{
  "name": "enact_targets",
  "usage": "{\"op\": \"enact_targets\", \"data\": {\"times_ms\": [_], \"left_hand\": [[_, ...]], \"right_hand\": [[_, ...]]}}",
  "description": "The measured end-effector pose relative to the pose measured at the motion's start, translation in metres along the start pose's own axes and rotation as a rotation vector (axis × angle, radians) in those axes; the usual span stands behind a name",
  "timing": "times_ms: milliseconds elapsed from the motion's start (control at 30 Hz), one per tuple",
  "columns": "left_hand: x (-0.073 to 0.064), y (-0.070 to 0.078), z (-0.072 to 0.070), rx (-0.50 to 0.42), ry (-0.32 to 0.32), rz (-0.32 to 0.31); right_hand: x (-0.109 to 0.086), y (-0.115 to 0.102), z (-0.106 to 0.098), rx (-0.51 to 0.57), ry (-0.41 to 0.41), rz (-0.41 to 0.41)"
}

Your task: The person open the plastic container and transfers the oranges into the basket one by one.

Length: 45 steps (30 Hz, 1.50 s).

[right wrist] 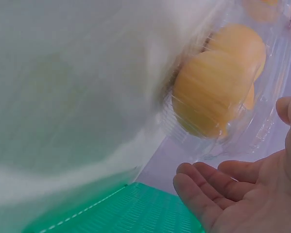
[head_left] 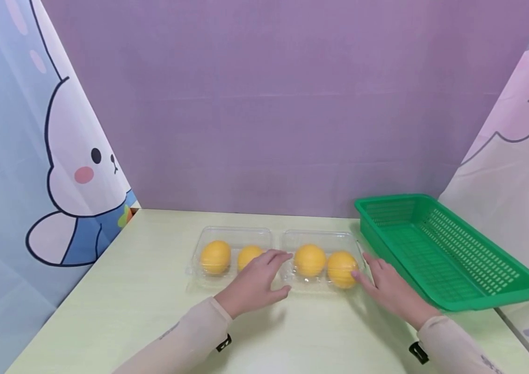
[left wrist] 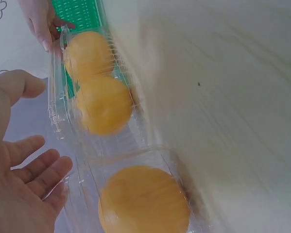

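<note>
Two clear plastic boxes stand side by side on the table: a left box [head_left: 232, 235] and a right box [head_left: 320, 237]. Inside the left one are an orange [head_left: 215, 257] and another orange [head_left: 249, 254], the latter partly hidden by my left hand [head_left: 256, 284]. The right box holds two oranges, one [head_left: 309, 259] beside the other [head_left: 342, 270]. My left hand is over the inner end of the left box, thumb and fingers spread. At the outer end of the right box is my right hand [head_left: 393, 291], its fingers extended [right wrist: 242, 187] and gripping nothing.
A green plastic basket [head_left: 433, 291] with slotted sides stands on the right of the table [head_left: 129, 311], close beyond my right hand. A purple cloth [head_left: 292, 114] hangs behind the table, and printed cloths hang at both sides.
</note>
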State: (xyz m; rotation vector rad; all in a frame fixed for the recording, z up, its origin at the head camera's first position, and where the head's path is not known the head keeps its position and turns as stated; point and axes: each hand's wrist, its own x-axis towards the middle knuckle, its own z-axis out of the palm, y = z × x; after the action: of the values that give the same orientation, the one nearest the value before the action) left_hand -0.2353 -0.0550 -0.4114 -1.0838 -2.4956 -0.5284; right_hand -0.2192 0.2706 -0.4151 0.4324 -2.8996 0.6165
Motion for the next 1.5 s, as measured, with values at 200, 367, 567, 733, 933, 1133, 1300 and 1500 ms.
{"op": "enact_targets", "data": {"times_ms": [200, 367, 567, 733, 933, 1133, 1300, 1500], "left_hand": [[0.006, 0.0, 0.006, 0.012, -0.005, 0.024], [0.011, 0.002, 0.01, 0.004, -0.04, 0.053], [0.015, 0.006, 0.014, 0.012, -0.05, 0.12], [0.016, 0.006, 0.018, 0.035, -0.047, 0.138], [0.016, 0.008, 0.02, 0.049, -0.071, 0.129], [0.016, 0.009, 0.02, 0.046, -0.102, 0.115], [0.018, 0.007, 0.019, 0.044, -0.112, 0.124], [0.019, 0.004, 0.017, 0.031, -0.138, 0.135]], "right_hand": [[-0.004, 0.003, 0.003, 0.003, -0.006, 0.004], [-0.008, 0.003, 0.005, 0.016, -0.026, 0.03], [-0.012, 0.007, 0.012, 0.029, -0.029, 0.04], [-0.014, 0.01, 0.015, 0.036, -0.019, 0.05], [-0.016, 0.013, 0.019, 0.095, -0.009, 0.066], [-0.017, 0.013, 0.023, 0.145, 0.03, 0.047], [-0.017, 0.01, 0.023, 0.188, 0.036, 0.072], [-0.016, 0.007, 0.024, 0.341, 0.034, 0.11]]}}
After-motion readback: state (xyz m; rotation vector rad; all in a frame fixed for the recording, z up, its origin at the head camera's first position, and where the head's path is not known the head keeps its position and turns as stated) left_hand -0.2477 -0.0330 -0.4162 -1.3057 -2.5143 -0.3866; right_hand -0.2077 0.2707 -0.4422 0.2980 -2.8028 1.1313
